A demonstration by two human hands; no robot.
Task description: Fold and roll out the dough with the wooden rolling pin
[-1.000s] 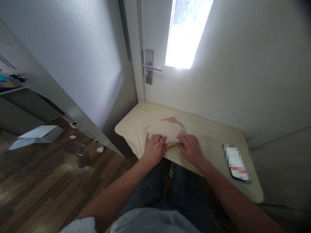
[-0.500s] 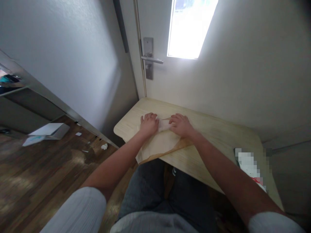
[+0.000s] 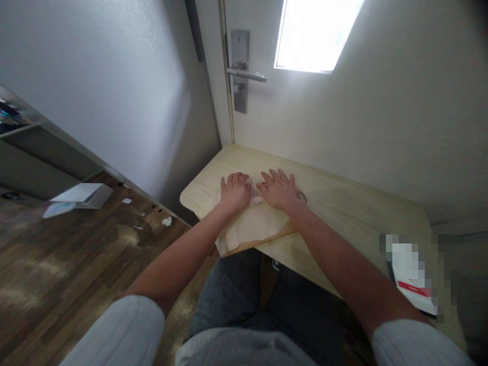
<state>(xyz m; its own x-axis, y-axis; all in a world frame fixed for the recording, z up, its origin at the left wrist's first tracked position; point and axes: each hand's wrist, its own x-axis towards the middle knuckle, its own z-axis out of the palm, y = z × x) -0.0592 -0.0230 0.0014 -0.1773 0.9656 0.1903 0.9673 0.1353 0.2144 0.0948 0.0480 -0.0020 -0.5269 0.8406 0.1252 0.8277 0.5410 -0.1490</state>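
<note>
A cream sheet with a brown edge, paper by the look of it, lies on the wooden table and overhangs its front edge a little. My left hand presses down on the far left part of the sheet, palm down with fingers apart. Beside it, my right hand rests flat with its fingers spread on the sheet's far right part. Between the hands a lighter, folded-looking strip shows. A small metal loop peeks out by my right wrist; the rest of it is hidden.
A door with a metal handle and a bright window stands behind the table. At the table's right lies a blurred-out white and red item. On the left, a white box and scraps of paper lie on the wooden floor.
My right hand has flattened and spread its fingers, shifting slightly left over the sheet. The metal loop beside its wrist has come into sight. My left hand stays nearly in place.
</note>
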